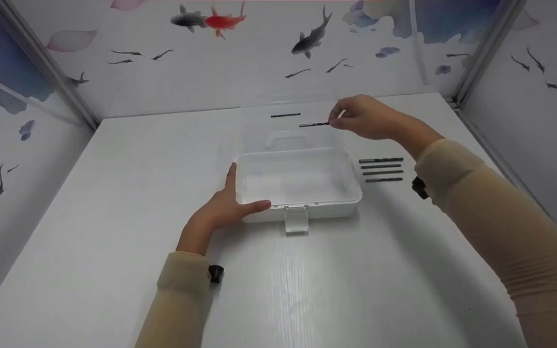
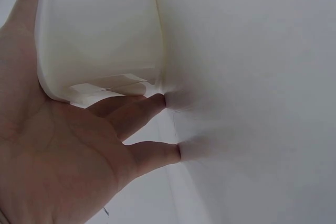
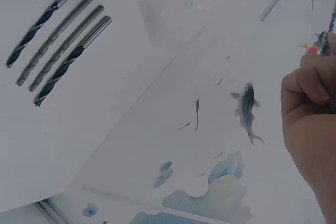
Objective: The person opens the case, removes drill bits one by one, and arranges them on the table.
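Note:
A translucent white plastic box stands on the table with its clear lid swung back. At its front left corner rests my left hand, thumb along the front rim and fingers straight against the left wall. In the left wrist view, fingertips touch the tabletop beside the box wall. Over the right side of the lid, my right hand pinches a drill bit by one end, pointing left. Another dark drill bit shows in the lid area; whether it lies in or behind the lid, I cannot tell.
Several drill bits lie in a row right of the box; their spiral flutes show on a bit in the right wrist view. The box's front latch hangs down. Printed panels wall the white table.

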Demonstrator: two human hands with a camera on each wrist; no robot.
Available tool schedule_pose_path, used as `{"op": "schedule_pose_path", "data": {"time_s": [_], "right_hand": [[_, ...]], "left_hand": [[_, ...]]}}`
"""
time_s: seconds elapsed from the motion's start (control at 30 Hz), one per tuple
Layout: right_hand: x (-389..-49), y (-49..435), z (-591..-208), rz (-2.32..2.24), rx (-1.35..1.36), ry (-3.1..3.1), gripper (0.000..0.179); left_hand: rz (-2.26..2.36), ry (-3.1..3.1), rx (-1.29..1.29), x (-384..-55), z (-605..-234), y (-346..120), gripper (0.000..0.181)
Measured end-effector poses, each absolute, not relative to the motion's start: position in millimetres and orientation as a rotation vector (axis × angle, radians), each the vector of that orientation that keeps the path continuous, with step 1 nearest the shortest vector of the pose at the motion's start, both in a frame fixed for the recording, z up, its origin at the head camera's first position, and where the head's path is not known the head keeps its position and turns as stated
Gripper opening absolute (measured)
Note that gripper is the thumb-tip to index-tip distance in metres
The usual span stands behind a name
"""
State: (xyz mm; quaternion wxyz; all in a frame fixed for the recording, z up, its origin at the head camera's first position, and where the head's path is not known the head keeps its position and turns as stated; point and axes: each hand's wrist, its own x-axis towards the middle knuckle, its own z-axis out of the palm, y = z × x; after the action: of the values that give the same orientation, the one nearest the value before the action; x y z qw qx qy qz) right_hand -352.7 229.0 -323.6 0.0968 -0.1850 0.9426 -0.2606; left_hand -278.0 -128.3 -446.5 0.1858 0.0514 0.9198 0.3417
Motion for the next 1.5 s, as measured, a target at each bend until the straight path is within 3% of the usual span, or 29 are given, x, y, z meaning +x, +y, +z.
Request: {"op": "schedule_pose_path", "data": {"time_s": [1.5], "right_hand": [[-282.1, 305.3, -413.8, -0.938, -0.439, 2.726, 0.029]], "left_hand": [[0.989, 2.589, 0.165, -278.0, -445.7, -129.1, 0.146]]}}
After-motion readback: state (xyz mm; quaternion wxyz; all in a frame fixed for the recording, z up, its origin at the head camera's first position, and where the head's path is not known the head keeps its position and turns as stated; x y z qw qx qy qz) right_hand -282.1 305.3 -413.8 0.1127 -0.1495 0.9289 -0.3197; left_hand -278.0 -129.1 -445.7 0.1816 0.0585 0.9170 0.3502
